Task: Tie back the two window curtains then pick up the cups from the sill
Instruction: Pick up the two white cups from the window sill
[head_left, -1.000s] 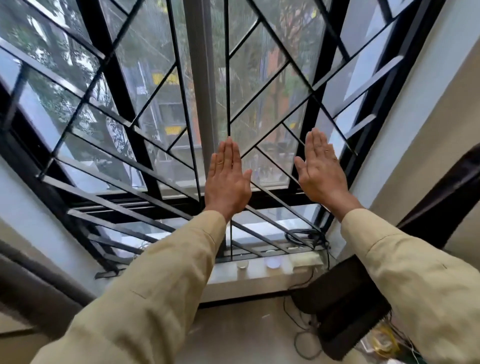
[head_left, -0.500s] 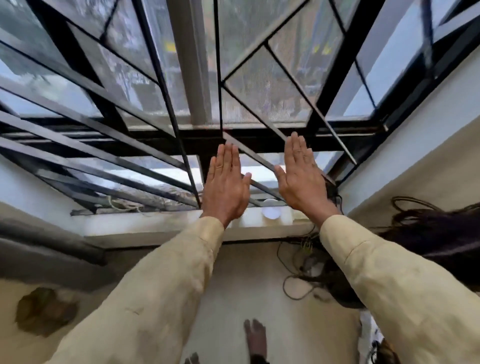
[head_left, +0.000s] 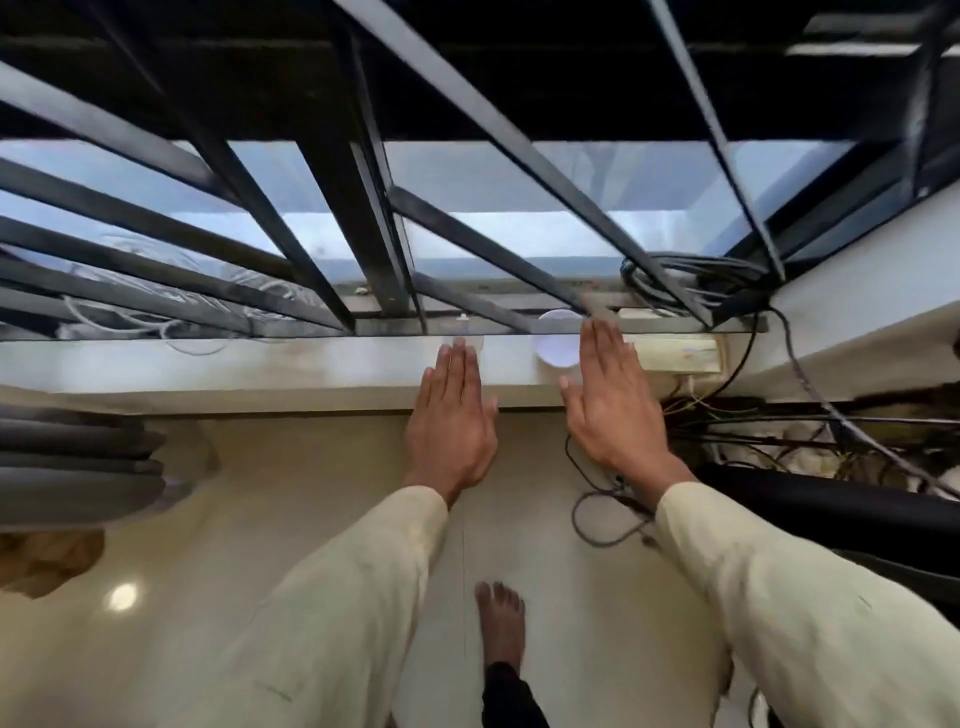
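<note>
A white cup (head_left: 557, 343) stands on the pale window sill (head_left: 260, 364), seen from above. My right hand (head_left: 608, 400) is flat and open, its fingers just right of that cup and over the sill. A second, clear cup (head_left: 470, 340) is faint at the fingertips of my left hand (head_left: 451, 421), which is also flat with fingers together and holds nothing. A grey curtain (head_left: 72, 462) hangs gathered at the left. A dark curtain (head_left: 831, 509) lies bunched at the right.
Black window bars (head_left: 363, 208) cross above the sill. A cream power strip (head_left: 675, 356) lies on the sill's right end, with tangled black cables (head_left: 691, 280) around it and down to the floor. My bare foot (head_left: 500, 623) stands on the glossy floor.
The view has tilted down from the window panes to the sill and floor. Both flat hands have come down with it and now hover over the sill by the cups.
</note>
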